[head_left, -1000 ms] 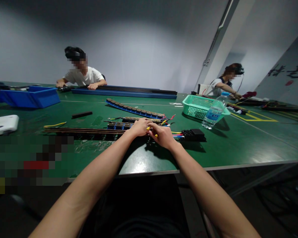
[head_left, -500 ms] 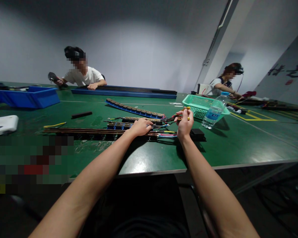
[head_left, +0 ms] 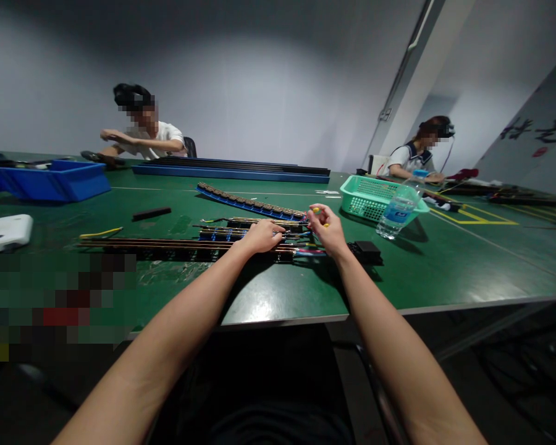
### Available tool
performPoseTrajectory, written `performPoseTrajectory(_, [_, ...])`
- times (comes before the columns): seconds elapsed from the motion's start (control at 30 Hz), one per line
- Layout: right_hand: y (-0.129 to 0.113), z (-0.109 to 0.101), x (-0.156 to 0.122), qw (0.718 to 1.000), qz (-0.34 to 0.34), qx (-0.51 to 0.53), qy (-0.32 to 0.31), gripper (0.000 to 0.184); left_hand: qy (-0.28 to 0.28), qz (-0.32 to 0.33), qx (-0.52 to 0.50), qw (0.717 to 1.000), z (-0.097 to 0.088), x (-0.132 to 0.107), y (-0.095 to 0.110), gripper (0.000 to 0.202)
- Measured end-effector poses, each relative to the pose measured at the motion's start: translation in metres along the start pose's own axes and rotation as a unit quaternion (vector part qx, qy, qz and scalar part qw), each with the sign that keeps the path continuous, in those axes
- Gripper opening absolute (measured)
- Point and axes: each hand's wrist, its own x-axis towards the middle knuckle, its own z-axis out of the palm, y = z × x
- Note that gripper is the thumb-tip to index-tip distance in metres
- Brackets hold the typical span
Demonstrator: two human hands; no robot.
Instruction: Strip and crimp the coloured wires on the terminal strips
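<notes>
Parallel to the table's [head_left: 269,300] near edge lies a long black rail [head_left: 180,246], coloured wires [head_left: 308,252] at its right end. Your left hand [head_left: 262,237] rests over it and the short blue rails [head_left: 214,234] just behind; whether its bent fingers grip anything, I cannot tell. Your right hand [head_left: 332,232] has fingers clamped on a yellow-handled tool [head_left: 315,211]. Beyond, a curved rail [head_left: 250,203] slants toward the far edge.
</notes>
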Motion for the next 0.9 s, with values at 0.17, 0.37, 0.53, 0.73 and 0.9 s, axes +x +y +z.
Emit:
performPoseTrajectory(0.17, [-0.006, 0.001, -0.010, 0.977, -0.023, -0.128, -0.167, 0.038, 0.001, 0.003, 0.009, 1.000, 0.001, 0.001, -0.001, 0.041])
performPoseTrajectory(0.37, [0.004, 0.005, -0.003, 0.999, -0.022, -0.028, -0.016, 0.049, -0.003, 0.008, 0.003, 1.000, 0.000, 0.001, -0.001, 0.042])
performPoseTrajectory(0.53, [-0.012, 0.001, -0.002, 0.990, -0.031, 0.049, 0.130, 0.061, -0.002, 0.002, -0.005, 1.000, 0.001, 0.002, -0.001, 0.041])
performPoseTrajectory(0.73, [-0.055, 0.009, -0.081, 0.980, -0.087, 0.073, 0.163, 0.055, -0.006, 0.004, 0.002, 1.000, 0.000, 0.002, -0.001, 0.041])
performPoseTrajectory(0.9, [-0.057, 0.017, -0.153, 0.969, -0.096, 0.105, 0.201, 0.049, -0.014, 0.006, 0.002, 1.000, -0.002, 0.000, -0.001, 0.042])
